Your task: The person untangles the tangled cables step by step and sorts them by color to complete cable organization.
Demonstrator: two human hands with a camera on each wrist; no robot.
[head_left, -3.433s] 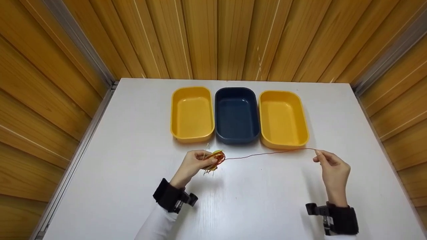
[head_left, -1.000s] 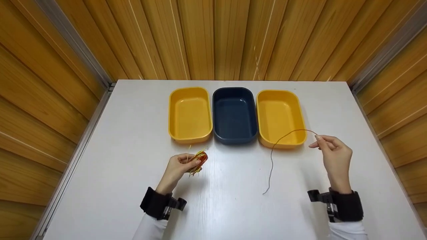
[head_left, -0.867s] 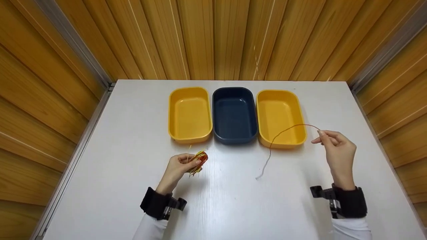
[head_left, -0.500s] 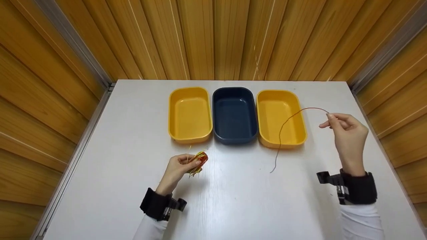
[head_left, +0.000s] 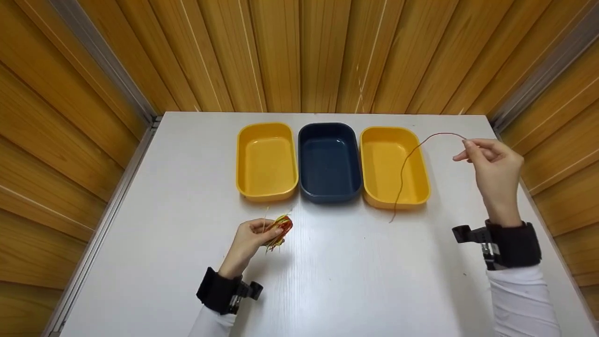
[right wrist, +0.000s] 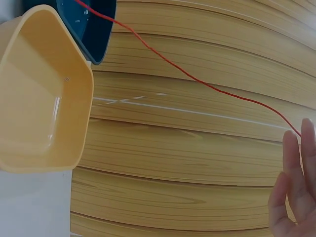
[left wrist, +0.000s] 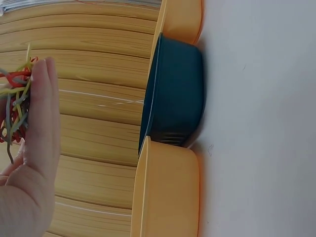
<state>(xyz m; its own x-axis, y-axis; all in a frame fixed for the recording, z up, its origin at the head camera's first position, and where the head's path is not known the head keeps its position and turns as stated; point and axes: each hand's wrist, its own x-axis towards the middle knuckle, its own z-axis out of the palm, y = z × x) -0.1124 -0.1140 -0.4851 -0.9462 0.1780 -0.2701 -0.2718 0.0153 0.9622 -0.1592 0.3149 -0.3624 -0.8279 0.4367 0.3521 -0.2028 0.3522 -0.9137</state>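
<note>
My left hand pinches a bundle of thin wires between thumb and fingers, in front of the left yellow container. Red, yellow and grey strands show in the left wrist view, loose ends sticking out. Farther right, my right hand is raised beside the right yellow container, pinching one end of a single red wire. The wire arcs up from the fingertips, and its free end hangs across that container's front rim. Against the wall in the right wrist view, the wire runs to the fingers.
Side by side on the white table stand a left yellow container, a dark blue one and the right yellow one. Wood-patterned panels close off the back and both sides.
The red wire was stretched between both hands, then came free of the bundle. My right hand has carried it back and to the right. The left hand shifted slightly left, then stayed nearly still.
</note>
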